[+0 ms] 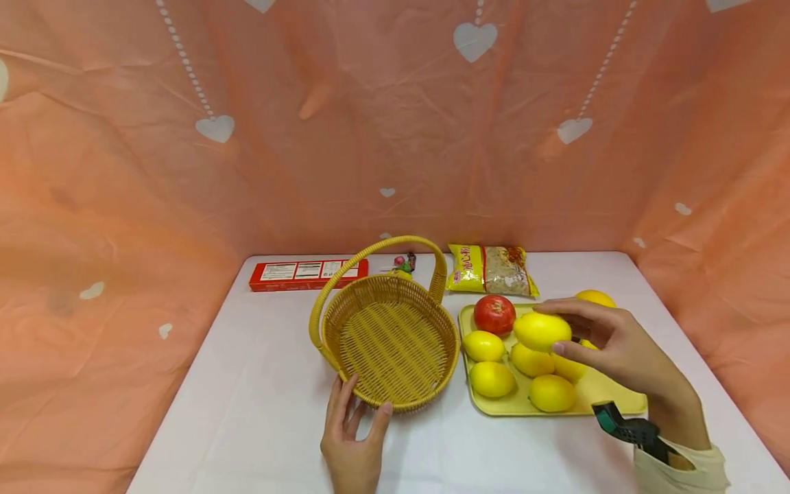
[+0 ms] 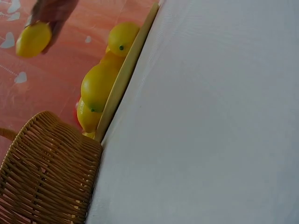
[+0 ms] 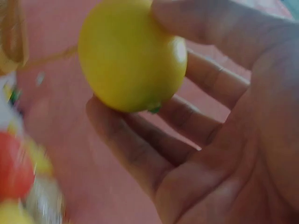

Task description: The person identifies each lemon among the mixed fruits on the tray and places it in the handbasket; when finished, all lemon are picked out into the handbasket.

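In the head view, my right hand (image 1: 629, 346) pinches a yellow lemon (image 1: 542, 332) between thumb and fingers, raised above the yellow tray (image 1: 607, 394). The right wrist view shows the same lemon (image 3: 133, 56) close up, its green tip facing the palm. Several more lemons (image 1: 492, 379) and a round red fruit (image 1: 494, 315) lie on the tray. Left of it stands a woven wicker basket (image 1: 395, 350) with a tall arched handle and a bare bottom. My left hand (image 1: 353, 446) touches the basket's near rim with spread fingertips and thumb; the left wrist view leaves this hand out.
Behind the basket lie a red box (image 1: 290, 274) and some small colourful items (image 1: 404, 263). A yellow bag of dry food (image 1: 492, 269) lies behind the tray. Orange cloth with hearts (image 1: 382, 137) encloses the white table (image 1: 259, 412) at back and sides.
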Available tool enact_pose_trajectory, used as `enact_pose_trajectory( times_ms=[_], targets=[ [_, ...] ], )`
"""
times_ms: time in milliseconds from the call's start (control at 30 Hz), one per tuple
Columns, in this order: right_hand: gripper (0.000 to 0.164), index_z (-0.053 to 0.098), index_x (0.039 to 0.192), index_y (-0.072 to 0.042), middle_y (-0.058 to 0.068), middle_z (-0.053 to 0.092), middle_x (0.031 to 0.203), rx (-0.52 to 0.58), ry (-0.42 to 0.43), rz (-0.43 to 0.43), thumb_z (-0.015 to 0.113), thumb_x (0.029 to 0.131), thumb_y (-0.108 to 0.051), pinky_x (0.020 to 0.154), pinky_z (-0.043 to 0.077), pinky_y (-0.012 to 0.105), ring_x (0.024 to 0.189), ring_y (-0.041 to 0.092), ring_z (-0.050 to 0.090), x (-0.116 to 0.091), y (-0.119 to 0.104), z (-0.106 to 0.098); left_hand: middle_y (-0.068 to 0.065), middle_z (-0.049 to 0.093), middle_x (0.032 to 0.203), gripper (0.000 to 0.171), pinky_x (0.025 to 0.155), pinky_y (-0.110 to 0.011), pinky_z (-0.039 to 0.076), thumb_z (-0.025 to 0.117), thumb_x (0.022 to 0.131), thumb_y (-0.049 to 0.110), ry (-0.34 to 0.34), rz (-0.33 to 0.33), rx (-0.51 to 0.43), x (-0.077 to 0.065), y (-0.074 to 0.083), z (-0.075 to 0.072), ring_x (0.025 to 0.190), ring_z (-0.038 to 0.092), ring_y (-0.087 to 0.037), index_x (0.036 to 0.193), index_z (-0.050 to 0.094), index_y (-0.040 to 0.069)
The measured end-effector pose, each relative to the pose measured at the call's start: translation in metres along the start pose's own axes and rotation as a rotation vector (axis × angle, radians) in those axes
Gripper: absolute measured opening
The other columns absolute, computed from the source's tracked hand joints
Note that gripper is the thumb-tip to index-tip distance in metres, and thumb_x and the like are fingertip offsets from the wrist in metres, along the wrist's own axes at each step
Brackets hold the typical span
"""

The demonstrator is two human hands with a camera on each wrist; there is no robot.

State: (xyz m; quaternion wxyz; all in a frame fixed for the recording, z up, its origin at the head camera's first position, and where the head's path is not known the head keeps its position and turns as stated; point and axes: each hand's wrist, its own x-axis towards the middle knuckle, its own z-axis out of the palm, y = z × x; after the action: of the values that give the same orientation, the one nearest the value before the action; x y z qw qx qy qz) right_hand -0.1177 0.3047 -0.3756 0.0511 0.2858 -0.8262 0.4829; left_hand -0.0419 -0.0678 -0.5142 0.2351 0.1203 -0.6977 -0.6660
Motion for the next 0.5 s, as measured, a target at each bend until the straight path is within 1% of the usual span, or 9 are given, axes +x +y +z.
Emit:
enact_pose_trajectory(
  times_ms=[100, 167, 233, 367, 400, 467, 500],
  targets=[
    [0.057, 0.068, 0.143, 0.000, 0.003, 0.072, 0.141, 0.069, -0.036, -0.056, 0.076, 0.090, 0.020, 0.102, 0.061, 0.019, 0.118, 0.012, 0.072, 0.028, -0.006, 0.011, -0.019, 0.045, 0.169, 0.069, 0.107, -0.021, 0.057, 0.093, 0.085, -0.002, 0.015, 0.028, 0.007, 0.000, -0.002, 0.000, 0.145, 0.056, -0.023, 0.148, 0.066, 0.000],
    [0.056, 0.069, 0.143, -0.002, 0.003, 0.073, 0.141, 0.108, -0.049, -0.066, 0.077, 0.091, 0.018, 0.103, 0.061, 0.020, 0.121, 0.013, 0.071, 0.041, -0.009, 0.021, -0.020, 0.047, 0.168, 0.069, 0.105, -0.022, 0.058, 0.093, 0.084, -0.002, 0.021, 0.036, 0.007, 0.000, -0.002, 0.000, 0.144, 0.057, -0.019, 0.147, 0.066, 0.000],
    [0.055, 0.071, 0.142, -0.006, 0.002, 0.073, 0.141, 0.138, -0.060, -0.059, 0.078, 0.092, 0.014, 0.102, 0.062, 0.022, 0.123, 0.013, 0.071, 0.052, -0.011, 0.033, -0.021, 0.047, 0.167, 0.069, 0.103, -0.023, 0.059, 0.093, 0.083, -0.003, 0.026, 0.033, -0.003, 0.000, -0.002, 0.000, 0.143, 0.058, -0.021, 0.147, 0.066, -0.001],
    [0.051, 0.072, 0.142, -0.009, 0.005, 0.072, 0.142, 0.230, -0.107, -0.022, 0.079, 0.095, 0.008, 0.100, 0.065, 0.029, 0.122, 0.017, 0.071, 0.065, -0.010, 0.060, -0.023, 0.047, 0.167, 0.071, 0.102, -0.024, 0.060, 0.094, 0.082, -0.004, 0.034, 0.021, -0.013, 0.000, 0.000, 0.000, 0.143, 0.058, -0.032, 0.147, 0.066, -0.002],
    [0.050, 0.072, 0.141, -0.010, 0.007, 0.071, 0.142, 0.249, -0.122, -0.017, 0.080, 0.095, 0.007, 0.101, 0.065, 0.031, 0.122, 0.019, 0.072, 0.068, -0.009, 0.066, -0.024, 0.047, 0.167, 0.071, 0.101, -0.024, 0.060, 0.094, 0.082, -0.005, 0.037, 0.018, -0.018, 0.000, 0.000, 0.001, 0.143, 0.058, -0.032, 0.147, 0.066, -0.003],
    [0.048, 0.072, 0.141, -0.011, 0.008, 0.071, 0.142, 0.275, -0.164, -0.007, 0.081, 0.096, 0.002, 0.102, 0.065, 0.033, 0.121, 0.021, 0.072, 0.072, -0.007, 0.078, -0.026, 0.048, 0.167, 0.070, 0.100, -0.023, 0.060, 0.094, 0.082, -0.005, 0.044, 0.014, -0.022, 0.000, 0.001, 0.001, 0.143, 0.059, -0.029, 0.146, 0.067, -0.003],
    [0.046, 0.073, 0.141, -0.013, 0.007, 0.072, 0.141, 0.279, -0.183, 0.002, 0.082, 0.097, -0.001, 0.103, 0.065, 0.033, 0.121, 0.022, 0.072, 0.074, -0.006, 0.084, -0.026, 0.048, 0.166, 0.069, 0.100, -0.023, 0.061, 0.093, 0.082, -0.006, 0.047, 0.011, -0.025, 0.000, 0.001, 0.001, 0.142, 0.059, -0.026, 0.146, 0.067, -0.003]
  ],
)
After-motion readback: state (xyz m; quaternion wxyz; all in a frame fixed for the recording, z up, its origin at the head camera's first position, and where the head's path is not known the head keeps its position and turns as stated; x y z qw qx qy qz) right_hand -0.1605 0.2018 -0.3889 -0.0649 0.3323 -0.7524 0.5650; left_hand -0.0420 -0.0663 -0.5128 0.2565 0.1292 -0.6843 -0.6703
